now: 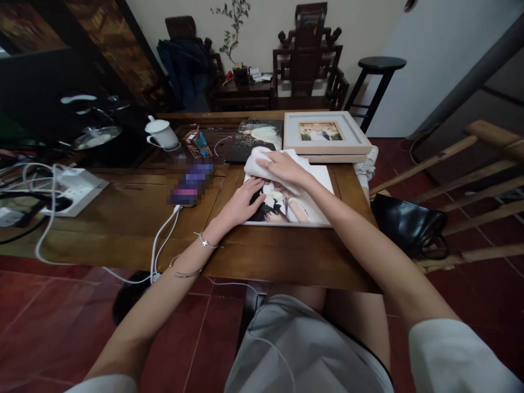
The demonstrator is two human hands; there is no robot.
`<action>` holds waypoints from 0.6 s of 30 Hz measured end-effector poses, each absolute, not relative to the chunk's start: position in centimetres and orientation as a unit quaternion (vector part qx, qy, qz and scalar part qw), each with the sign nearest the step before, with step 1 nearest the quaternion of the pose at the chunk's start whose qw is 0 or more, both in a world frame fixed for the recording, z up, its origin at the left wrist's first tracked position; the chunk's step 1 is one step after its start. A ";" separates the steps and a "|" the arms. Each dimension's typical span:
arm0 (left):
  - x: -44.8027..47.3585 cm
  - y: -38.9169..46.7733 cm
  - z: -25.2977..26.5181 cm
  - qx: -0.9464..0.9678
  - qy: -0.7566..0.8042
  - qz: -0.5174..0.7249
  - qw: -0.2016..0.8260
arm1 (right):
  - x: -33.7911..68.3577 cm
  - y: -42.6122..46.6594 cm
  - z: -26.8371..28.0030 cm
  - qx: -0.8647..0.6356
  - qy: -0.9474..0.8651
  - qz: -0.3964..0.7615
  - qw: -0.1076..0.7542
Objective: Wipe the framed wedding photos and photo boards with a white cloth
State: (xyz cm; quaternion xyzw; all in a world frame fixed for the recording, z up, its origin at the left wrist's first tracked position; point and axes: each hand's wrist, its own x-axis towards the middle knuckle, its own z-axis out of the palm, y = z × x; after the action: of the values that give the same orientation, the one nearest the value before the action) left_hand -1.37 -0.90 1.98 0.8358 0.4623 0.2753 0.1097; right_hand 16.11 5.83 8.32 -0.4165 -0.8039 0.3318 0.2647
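Photo [286, 211]: one, flat on the table [262, 254] before the person, at 12 o'clock. Left hand [244, 202]: open, fingers spread, laid on the photo's 9 o'clock edge. Right hand [283, 167]: fingers curled, gripping a bunched cloth [252, 162], white, over the photo's 11 o'clock part.

About the photo: frame [321, 131], pale, at 1 o'clock; print [262, 136], dark, at 11 o'clock; phone [190, 185], cable attached, at 9 o'clock; box [197, 144] and lidded cup [162, 134], side by side, at 10 o'clock.
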 end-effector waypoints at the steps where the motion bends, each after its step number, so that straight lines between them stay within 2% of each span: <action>1: -1.4 -0.9 1.9 0.835 0.462 0.275 0.113 | 17.0 5.7 8.0 -0.423 -0.787 0.355 0.274; 11: -1.4 -1.0 2.1 0.835 0.465 0.266 0.127 | 26.6 4.2 6.3 -0.486 -0.780 0.241 0.312; 18: -1.4 -1.0 2.0 0.835 0.462 0.271 0.126 | 27.3 -1.7 6.2 -0.452 -0.839 0.171 0.249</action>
State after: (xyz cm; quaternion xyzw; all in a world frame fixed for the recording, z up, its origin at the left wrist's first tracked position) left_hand -1.44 -1.00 2.02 0.8349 0.4620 0.2711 0.1264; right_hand 27.27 -1.73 6.22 -0.4524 -0.8391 0.1709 0.2489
